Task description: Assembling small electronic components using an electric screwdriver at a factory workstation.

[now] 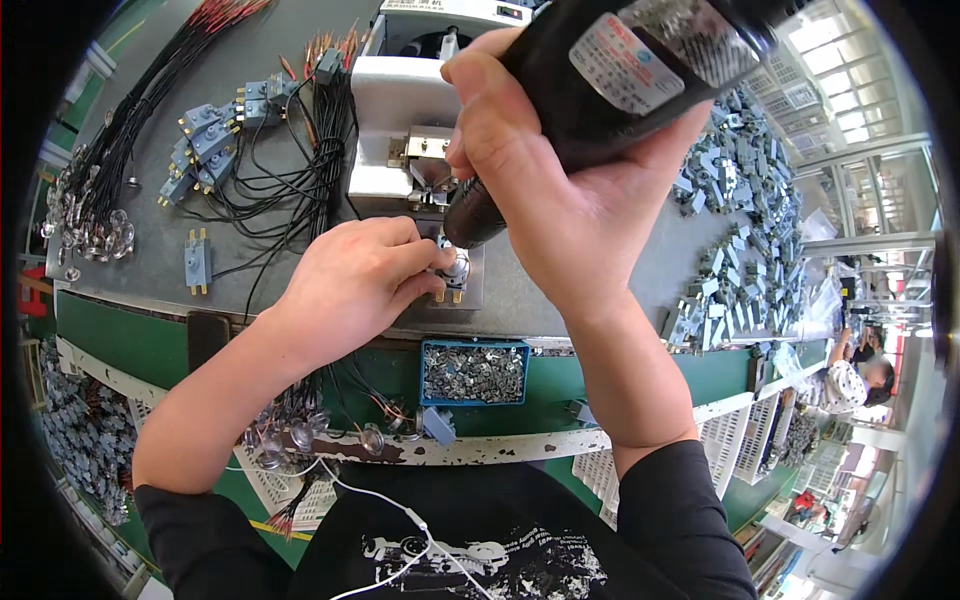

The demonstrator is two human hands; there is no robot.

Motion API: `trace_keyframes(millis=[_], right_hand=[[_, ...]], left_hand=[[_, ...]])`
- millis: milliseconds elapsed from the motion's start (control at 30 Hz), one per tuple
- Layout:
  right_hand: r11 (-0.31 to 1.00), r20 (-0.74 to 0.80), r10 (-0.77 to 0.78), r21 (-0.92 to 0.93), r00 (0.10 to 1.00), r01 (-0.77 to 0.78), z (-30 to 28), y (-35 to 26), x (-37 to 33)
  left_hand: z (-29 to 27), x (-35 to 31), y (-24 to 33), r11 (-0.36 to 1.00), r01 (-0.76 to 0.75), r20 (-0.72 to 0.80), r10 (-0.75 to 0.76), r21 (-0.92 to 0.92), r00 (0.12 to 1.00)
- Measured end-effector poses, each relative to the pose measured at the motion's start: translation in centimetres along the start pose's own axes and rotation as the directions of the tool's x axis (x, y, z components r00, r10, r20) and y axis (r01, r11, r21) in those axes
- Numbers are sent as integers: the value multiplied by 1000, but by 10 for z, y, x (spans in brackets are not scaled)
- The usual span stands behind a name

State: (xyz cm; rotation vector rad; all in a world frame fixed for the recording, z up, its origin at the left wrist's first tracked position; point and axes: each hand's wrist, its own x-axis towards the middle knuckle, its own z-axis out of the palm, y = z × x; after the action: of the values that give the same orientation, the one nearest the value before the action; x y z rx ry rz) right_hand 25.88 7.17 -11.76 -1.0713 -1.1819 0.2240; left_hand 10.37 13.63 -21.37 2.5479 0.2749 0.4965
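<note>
Right hand (pixel 572 205) grips a black tool (pixel 560 115), left hand (pixel 352 272) pinches a part (pixel 457 270), over grey worktop (pixel 522 295), windows (pixel 832 62) beyond.

My bare left forearm (pixel 225 380) slants up and rightward out of a black fabric sleeve (pixel 205 540), elbow bent outward. My bare left hand (pixel 350 280) lies back upward, its bent fingers (pixel 425 257) and thumb pointing right, tips close together. My bare right forearm (pixel 635 375) rises, tilting leftward, to my bare right hand (pixel 565 190), held higher, its fingers (pixel 480 80) curled in a grip.
</note>
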Motion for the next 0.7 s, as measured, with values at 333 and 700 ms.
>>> trace_keyframes(millis=[333,700], right_hand=[[995,69,93,42,993,-96,-3,2,-1],[976,125,180,101,976,-193,-7,0,-14]], left_hand=[[-6,2,13,991,130,104,-131,20,986],[7,-12,4,991,108,-4,-109,-73,994]])
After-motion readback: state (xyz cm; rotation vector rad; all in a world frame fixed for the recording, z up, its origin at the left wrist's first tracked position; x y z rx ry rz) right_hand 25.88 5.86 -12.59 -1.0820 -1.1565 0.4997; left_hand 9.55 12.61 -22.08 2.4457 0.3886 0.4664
